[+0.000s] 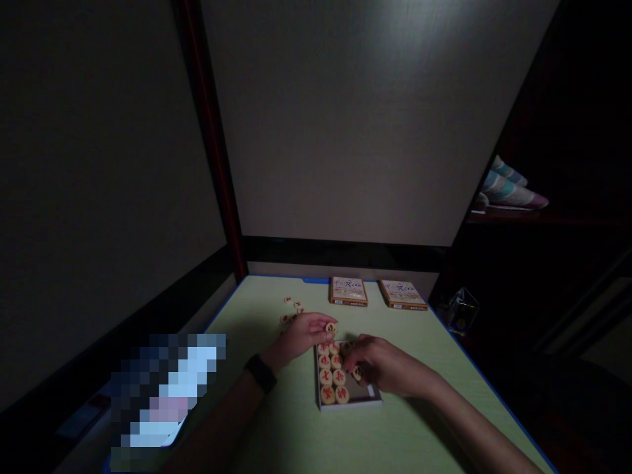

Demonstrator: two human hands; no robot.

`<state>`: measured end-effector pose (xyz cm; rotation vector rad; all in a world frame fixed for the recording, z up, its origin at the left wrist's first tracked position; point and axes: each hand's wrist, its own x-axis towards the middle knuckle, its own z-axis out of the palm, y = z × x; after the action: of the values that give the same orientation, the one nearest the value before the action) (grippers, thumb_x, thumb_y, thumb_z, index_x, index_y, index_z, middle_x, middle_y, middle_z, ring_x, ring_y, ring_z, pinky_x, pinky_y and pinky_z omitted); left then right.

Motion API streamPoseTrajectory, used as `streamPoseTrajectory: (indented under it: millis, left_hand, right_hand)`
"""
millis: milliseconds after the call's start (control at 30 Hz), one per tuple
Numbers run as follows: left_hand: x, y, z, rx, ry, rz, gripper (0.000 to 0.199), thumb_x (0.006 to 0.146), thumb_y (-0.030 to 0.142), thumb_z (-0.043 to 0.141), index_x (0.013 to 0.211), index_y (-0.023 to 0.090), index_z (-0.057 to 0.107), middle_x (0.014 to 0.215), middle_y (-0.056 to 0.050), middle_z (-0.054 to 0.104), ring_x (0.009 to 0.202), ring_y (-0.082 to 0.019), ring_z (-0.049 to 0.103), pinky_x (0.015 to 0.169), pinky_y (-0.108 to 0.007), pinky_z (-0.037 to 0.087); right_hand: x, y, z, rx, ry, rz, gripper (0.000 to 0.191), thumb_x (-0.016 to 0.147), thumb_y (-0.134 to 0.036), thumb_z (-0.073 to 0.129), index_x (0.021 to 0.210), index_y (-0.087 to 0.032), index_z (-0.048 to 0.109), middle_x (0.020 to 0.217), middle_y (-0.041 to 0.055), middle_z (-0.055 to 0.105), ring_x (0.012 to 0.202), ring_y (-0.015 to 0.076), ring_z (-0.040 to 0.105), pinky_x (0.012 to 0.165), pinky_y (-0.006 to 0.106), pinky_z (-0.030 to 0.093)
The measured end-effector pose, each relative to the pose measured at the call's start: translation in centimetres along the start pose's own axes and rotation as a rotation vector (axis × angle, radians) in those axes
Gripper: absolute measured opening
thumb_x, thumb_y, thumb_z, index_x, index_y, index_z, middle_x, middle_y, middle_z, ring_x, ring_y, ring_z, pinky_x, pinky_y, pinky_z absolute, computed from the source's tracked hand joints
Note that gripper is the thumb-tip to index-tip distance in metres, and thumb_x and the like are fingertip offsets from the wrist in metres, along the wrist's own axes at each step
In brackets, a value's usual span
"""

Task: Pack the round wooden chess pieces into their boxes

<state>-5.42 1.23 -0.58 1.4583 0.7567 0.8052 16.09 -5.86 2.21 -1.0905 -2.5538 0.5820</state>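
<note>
My left hand point(309, 329) pinches a round xiangqi piece point(331, 328) with a dark character, just above the far left corner of a shallow box point(351, 402). Two columns of pieces with red characters point(326, 377) lie face up along the box's left side. Over the box's right half, my right hand point(369, 361) has its fingers curled round a dark-lettered xiangqi piece point(358, 372). Part of another piece shows by its fingertips, beyond them in the box. The right hand hides some of the box's inside.
Several loose pieces point(298, 305) lie on the green table point(276, 421) beyond my left hand. Two flat printed boxes point(348, 291) point(403, 295) sit near the table's far edge. A blurred-out bright object point(172, 388) is at the left edge. A wall panel stands behind the table.
</note>
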Motion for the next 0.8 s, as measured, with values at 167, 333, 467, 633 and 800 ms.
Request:
streamPoseTrajectory:
  millis: [167, 333, 467, 633, 800]
  left_hand:
    - [0.0, 0.0, -0.1, 0.009, 0.009, 0.002, 0.048, 0.062, 0.034, 0.083, 0.102, 0.012, 0.069, 0.09, -0.008, 0.07, 0.085, -0.019, 0.067, 0.08, -0.032, 0.051]
    - [0.1, 0.0, 0.0, 0.0, 0.014, 0.003, 0.05, 0.061, 0.035, 0.084, 0.101, 0.011, 0.069, 0.088, -0.008, 0.07, 0.082, -0.018, 0.066, 0.078, -0.03, 0.051]
    - [0.2, -0.2, -0.1, -0.01, 0.005, -0.003, 0.051, 0.059, 0.037, 0.085, 0.1, 0.011, 0.069, 0.086, -0.008, 0.071, 0.079, -0.018, 0.067, 0.075, -0.029, 0.051]
    - [0.2, -0.1, -0.1, 0.012, 0.015, -0.001, 0.049, 0.059, 0.036, 0.085, 0.1, 0.012, 0.069, 0.087, -0.008, 0.07, 0.08, -0.018, 0.066, 0.076, -0.03, 0.051]
    - [0.0, 0.2, 0.0, 0.012, 0.033, -0.019, 0.049, 0.06, 0.033, 0.084, 0.101, 0.012, 0.07, 0.09, -0.009, 0.07, 0.083, -0.019, 0.067, 0.077, -0.03, 0.051]
  right_hand:
    - [0.2, 0.0, 0.1, 0.037, 0.02, 0.0, 0.035, 0.066, 0.006, 0.056, 0.084, -0.019, 0.072, 0.076, -0.0009, 0.067, 0.074, 0.0127, 0.059, 0.069, 0.019, 0.042]
    - [0.3, -0.1, -0.1, 0.06, 0.062, 0.037, 0.038, 0.06, 0.008, 0.061, 0.085, -0.019, 0.072, 0.081, -0.0001, 0.067, 0.076, 0.0134, 0.06, 0.068, 0.02, 0.042]
    - [0.2, -0.2, -0.5, -0.046, 0.069, 0.072, 0.027, 0.06, 0.0, 0.07, 0.079, -0.019, 0.069, 0.08, 0.0, 0.067, 0.079, 0.0161, 0.059, 0.07, 0.022, 0.04]
    - [0.1, -0.9, -0.9, -0.158, 0.015, 0.218, 0.018, 0.066, -0.012, 0.072, 0.081, -0.02, 0.068, 0.071, -0.0002, 0.066, 0.069, 0.0158, 0.057, 0.06, 0.023, 0.033]
    - [0.0, -0.7, -0.6, -0.211, 0.023, 0.229, 0.02, 0.066, -0.009, 0.064, 0.082, -0.021, 0.067, 0.073, 0.0, 0.066, 0.065, 0.0143, 0.056, 0.057, 0.023, 0.03]
